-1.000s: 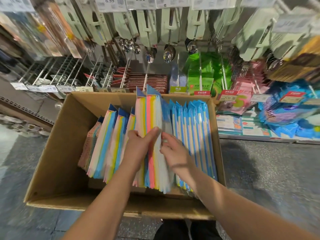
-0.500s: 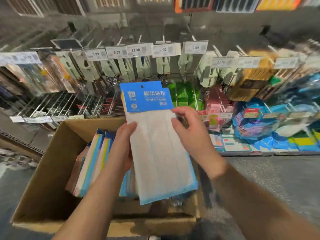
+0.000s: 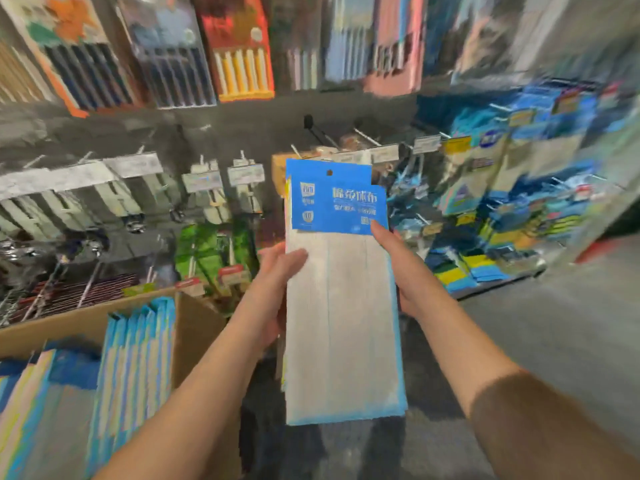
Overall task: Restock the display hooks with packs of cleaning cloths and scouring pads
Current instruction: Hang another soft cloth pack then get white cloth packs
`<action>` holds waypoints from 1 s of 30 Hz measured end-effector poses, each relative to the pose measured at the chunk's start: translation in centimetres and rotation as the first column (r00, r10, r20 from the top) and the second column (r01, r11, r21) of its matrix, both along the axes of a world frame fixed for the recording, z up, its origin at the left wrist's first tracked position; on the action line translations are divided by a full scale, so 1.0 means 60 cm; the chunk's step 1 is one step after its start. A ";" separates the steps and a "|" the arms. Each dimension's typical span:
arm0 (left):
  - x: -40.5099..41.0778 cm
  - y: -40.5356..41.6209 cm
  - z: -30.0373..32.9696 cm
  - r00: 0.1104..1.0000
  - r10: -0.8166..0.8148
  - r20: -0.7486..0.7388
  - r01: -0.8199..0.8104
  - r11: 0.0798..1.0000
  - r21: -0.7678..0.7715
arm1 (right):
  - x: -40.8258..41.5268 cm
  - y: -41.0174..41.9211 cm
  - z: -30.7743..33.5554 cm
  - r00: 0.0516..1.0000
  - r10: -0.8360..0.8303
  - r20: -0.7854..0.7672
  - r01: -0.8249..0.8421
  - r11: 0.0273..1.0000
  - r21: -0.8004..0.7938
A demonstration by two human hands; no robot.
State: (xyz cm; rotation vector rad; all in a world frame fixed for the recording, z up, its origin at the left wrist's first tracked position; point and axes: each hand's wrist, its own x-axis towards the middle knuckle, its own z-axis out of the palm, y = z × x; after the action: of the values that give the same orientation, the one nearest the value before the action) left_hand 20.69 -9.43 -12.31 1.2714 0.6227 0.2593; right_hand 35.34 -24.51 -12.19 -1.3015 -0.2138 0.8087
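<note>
Up in front of the shelves, the left hand [image 3: 277,289] grips the left edge of a pack of cloths [image 3: 341,306], thumb across its front. The right hand [image 3: 403,271] holds the right edge, thumb by the blue header card. The pack stands upright between them. A cardboard box [image 3: 194,327] of more packs [image 3: 135,358] sits lower left; hooks [image 3: 322,135] jut from the blurred wall behind.

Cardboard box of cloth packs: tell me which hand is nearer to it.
Left. The left hand grips the held cloth pack just right of the cardboard box; the right hand holds the pack's far edge, farther from the box.
</note>
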 end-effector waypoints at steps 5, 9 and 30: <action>0.174 -0.190 0.018 0.986 -0.148 0.070 0.142 0.986 0.088 | 0.129 -0.218 0.023 0.973 -0.229 -0.030 0.231 0.971 0.059; 0.304 -0.297 0.055 0.970 -0.235 0.059 0.225 0.965 0.133 | 0.212 -0.351 0.048 0.936 -0.350 -0.031 0.351 0.930 0.107; 1.059 -0.481 0.167 0.952 -0.277 0.132 0.166 0.827 0.538 | 0.853 -0.571 0.173 0.792 -0.606 0.074 0.582 0.786 0.208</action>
State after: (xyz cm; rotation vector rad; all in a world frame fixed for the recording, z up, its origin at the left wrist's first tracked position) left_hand 84.20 -38.27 -2.30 1.8025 0.2172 0.3761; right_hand 86.54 -58.76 -1.80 -1.1585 0.0279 0.1488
